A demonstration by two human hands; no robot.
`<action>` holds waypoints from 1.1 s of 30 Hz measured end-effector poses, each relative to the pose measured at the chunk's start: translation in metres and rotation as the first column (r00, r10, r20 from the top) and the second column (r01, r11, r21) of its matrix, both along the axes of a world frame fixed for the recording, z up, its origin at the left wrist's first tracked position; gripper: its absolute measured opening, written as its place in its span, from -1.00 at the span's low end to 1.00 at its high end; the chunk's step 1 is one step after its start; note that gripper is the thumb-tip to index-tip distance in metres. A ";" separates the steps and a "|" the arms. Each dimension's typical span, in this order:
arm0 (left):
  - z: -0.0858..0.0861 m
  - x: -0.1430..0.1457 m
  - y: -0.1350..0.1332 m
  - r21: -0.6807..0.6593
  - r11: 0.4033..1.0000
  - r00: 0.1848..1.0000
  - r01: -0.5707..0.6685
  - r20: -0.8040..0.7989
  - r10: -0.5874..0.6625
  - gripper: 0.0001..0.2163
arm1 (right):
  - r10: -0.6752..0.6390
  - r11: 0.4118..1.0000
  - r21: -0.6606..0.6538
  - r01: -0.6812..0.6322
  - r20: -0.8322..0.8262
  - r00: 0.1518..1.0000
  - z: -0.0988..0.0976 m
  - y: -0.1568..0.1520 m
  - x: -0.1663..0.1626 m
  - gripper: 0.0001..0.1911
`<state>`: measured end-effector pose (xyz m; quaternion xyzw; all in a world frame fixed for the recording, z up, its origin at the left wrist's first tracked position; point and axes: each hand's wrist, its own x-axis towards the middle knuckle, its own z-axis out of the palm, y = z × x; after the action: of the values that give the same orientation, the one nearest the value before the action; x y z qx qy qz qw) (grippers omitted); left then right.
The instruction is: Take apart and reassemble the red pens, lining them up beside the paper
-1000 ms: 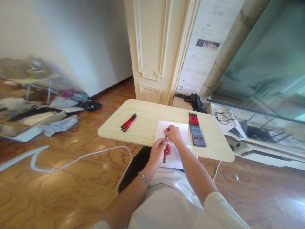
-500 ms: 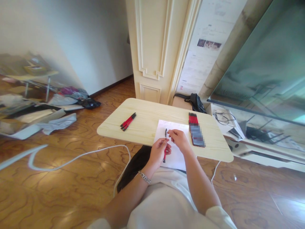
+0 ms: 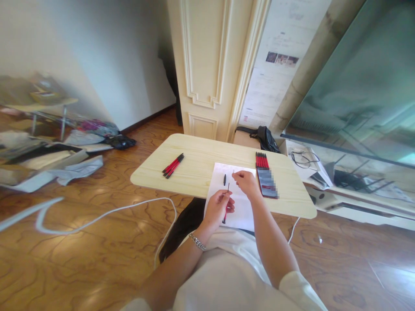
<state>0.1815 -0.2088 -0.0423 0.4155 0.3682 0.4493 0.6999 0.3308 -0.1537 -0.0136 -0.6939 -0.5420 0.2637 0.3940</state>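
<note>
My left hand [image 3: 219, 207] is closed round a red pen [image 3: 225, 214], held upright over the white paper [image 3: 238, 211]. A thin dark rod, like a refill, sticks up from the pen's upper end [image 3: 228, 187]. My right hand [image 3: 246, 183] hovers just above and to the right, thumb and forefinger pinched; a tiny pale tip shows at the fingers, too small to name. On the paper, left of the right fingertips, lies a black pen tip or cap [image 3: 225, 179].
Several red and black pens [image 3: 173, 165] lie at the table's left, and a row of similar pens [image 3: 262, 160] at the right above a phone [image 3: 267, 183]. The pale table [image 3: 194, 149] stands before a cream panel [image 3: 205, 52]. A white cable [image 3: 129, 203] crosses the floor.
My right hand has drawn slightly up and right, away from my left hand. The thin rod now stands in plainer view above the left fingers. The black piece stays on the paper.
</note>
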 end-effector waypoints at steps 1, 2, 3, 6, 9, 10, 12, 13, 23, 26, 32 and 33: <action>-0.001 0.000 0.000 -0.004 1.000 1.000 -0.005 0.002 0.005 -0.65 | -0.011 0.999 -0.038 0.016 0.125 0.992 -0.001 0.002 0.001 -0.69; -0.001 0.000 0.000 -0.003 1.000 1.000 -0.008 0.004 0.008 -0.65 | -0.012 0.997 -0.073 0.030 0.242 0.970 -0.002 0.004 0.001 -0.71; -0.001 -0.001 0.001 0.000 1.000 1.000 -0.009 0.006 0.009 -0.65 | -0.005 0.994 -0.104 0.043 0.342 0.940 -0.003 0.005 0.000 -0.73; -0.003 -0.001 0.001 0.015 1.000 1.000 -0.009 0.009 0.009 -0.65 | 0.035 0.983 -0.171 0.061 0.507 0.861 -0.007 0.007 -0.004 -0.75; -0.003 -0.002 0.001 0.030 1.000 1.000 -0.005 0.010 0.004 -0.65 | 0.064 0.976 -0.209 0.064 0.553 0.831 -0.008 0.010 -0.008 -0.75; -0.004 -0.002 0.002 0.032 0.999 1.000 -0.003 0.011 0.003 -0.66 | 0.069 0.975 -0.213 0.062 0.557 0.828 -0.008 0.011 -0.009 -0.75; -0.004 -0.001 0.002 0.036 0.999 1.000 -0.001 0.008 0.000 -0.66 | 0.078 0.974 -0.218 0.054 0.555 0.828 -0.006 0.012 -0.009 -0.76; -0.004 -0.001 0.002 0.038 0.999 1.000 -0.002 0.004 0.002 -0.66 | 0.083 0.975 -0.218 0.047 0.548 0.832 -0.005 0.012 -0.008 -0.76; -0.002 0.001 0.001 0.045 0.999 1.000 0.012 0.005 -0.012 -0.65 | 0.137 0.990 0.016 -0.137 -0.010 0.990 0.000 -0.035 -0.004 -0.62; -0.002 0.005 -0.001 0.073 0.996 0.999 0.045 -0.011 -0.044 -0.66 | 0.210 0.977 0.067 -0.203 -0.127 0.969 -0.004 -0.051 -0.009 -0.70; -0.003 0.005 -0.005 0.058 0.993 0.994 0.105 -0.013 -0.104 -0.62 | 0.079 0.995 0.081 -0.054 -0.338 0.938 -0.001 -0.028 0.006 -0.69; -0.003 0.005 -0.005 0.058 0.993 0.995 0.101 -0.014 -0.101 -0.61 | 0.058 0.997 0.066 -0.037 -0.346 0.936 -0.001 -0.020 0.010 -0.69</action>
<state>0.1864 -0.2138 -0.0456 0.4566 0.3372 0.4217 0.7071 0.3409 -0.1742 -0.0142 -0.6112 -0.4879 0.3756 0.4973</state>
